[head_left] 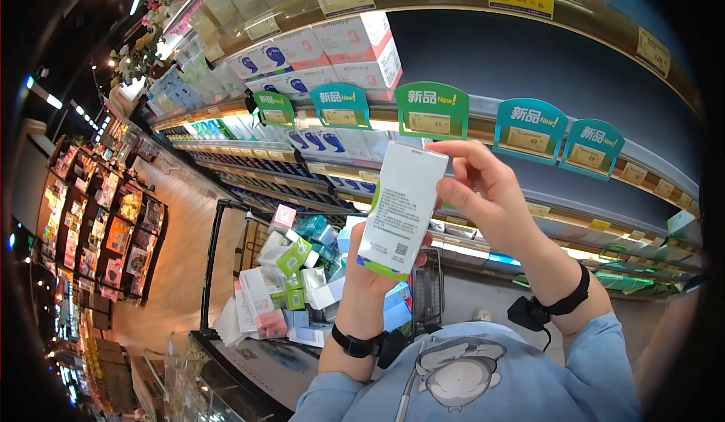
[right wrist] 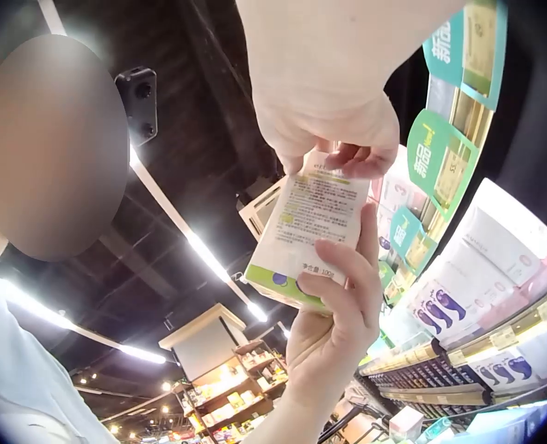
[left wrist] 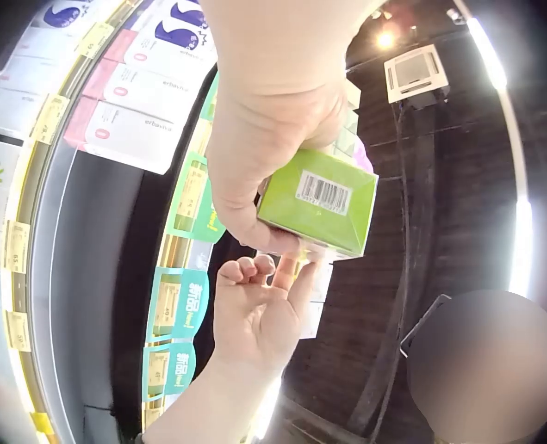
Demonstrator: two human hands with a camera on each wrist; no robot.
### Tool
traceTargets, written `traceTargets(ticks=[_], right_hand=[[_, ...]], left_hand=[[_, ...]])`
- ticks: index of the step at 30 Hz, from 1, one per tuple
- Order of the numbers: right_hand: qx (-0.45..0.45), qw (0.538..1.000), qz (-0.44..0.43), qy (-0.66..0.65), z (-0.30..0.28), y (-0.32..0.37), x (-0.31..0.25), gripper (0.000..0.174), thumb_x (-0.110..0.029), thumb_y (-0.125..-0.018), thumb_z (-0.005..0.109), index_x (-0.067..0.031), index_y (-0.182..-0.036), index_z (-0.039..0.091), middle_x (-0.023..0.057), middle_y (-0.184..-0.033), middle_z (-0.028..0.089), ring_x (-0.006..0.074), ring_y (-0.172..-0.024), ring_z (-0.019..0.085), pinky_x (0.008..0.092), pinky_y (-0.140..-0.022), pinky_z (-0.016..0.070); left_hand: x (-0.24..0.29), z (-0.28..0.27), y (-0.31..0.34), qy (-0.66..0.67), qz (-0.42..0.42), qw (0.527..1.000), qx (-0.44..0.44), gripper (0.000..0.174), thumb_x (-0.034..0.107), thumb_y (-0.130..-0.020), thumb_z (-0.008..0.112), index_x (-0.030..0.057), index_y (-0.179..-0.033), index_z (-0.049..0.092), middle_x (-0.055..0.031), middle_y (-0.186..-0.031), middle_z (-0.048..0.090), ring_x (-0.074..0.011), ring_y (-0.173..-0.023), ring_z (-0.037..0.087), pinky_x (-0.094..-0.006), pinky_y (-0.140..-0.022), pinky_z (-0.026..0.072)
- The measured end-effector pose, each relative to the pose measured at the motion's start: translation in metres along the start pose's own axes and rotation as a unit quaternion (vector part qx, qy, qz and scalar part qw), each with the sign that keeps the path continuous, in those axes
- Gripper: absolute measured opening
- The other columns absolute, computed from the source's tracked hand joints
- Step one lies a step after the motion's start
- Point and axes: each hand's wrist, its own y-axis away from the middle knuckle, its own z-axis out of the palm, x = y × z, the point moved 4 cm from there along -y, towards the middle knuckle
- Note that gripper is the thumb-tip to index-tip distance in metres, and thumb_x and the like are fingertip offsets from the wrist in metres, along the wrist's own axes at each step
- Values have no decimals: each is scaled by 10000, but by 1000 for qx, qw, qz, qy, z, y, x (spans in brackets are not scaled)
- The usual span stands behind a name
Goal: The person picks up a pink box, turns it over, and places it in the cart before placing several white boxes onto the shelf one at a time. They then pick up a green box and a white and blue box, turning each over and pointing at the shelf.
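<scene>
A white carton with a green end (head_left: 400,203) stands tilted in front of my chest, its printed back and square code facing me. My left hand (head_left: 366,275) grips it low down, partly hidden behind it in the head view. In the right wrist view, the left fingers (right wrist: 340,287) wrap round the carton's side. My right hand (head_left: 487,188) is at the upper end, index finger and thumb pinching the top edge. The left wrist view shows the carton's green bottom (left wrist: 320,199) with a barcode, and the right hand (left wrist: 255,324) beyond it with its other fingers curled loosely.
A shopping cart (head_left: 219,248) heaped with boxes (head_left: 291,271) stands below my hands. Ahead runs a shelf with white and pink boxes (head_left: 355,44) and green and teal price signs (head_left: 432,110). A display rack (head_left: 113,226) stands across the aisle floor (head_left: 177,256).
</scene>
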Motion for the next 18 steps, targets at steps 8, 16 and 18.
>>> traceTargets(ticks=[8, 16, 18], right_hand=[[-46, 994, 4, -101, 1, -1, 9, 410, -277, -959, 591, -97, -1307, 468, 88, -1236, 491, 171, -1161, 496, 300, -917, 471], [-30, 990, 42, -128, -4, 3, 11, 398, -122, -946, 579, -39, -1297, 412, 136, -1300, 468, 165, -1142, 517, 340, -986, 448], [-36, 988, 42, -141, -6, 9, 19, 449, -79, -919, 588, -42, -1313, 377, 142, -1311, 459, 173, -1150, 514, 335, -978, 449]], left_hand=[[0, 0, 4, -46, -18, 999, -21, 558, 332, -940, 452, 35, -1408, 383, -219, -1290, 530, -406, -1115, 586, -491, -798, 584], [12, 3, 15, -94, 60, 994, 10, 737, 436, -874, 552, -34, -1407, 357, -268, -1318, 494, -447, -1203, 512, -507, -895, 534], [18, 20, 15, -123, 81, 989, 28, 776, 453, -866, 570, -41, -1414, 332, -255, -1316, 503, -405, -1200, 529, -465, -913, 528]])
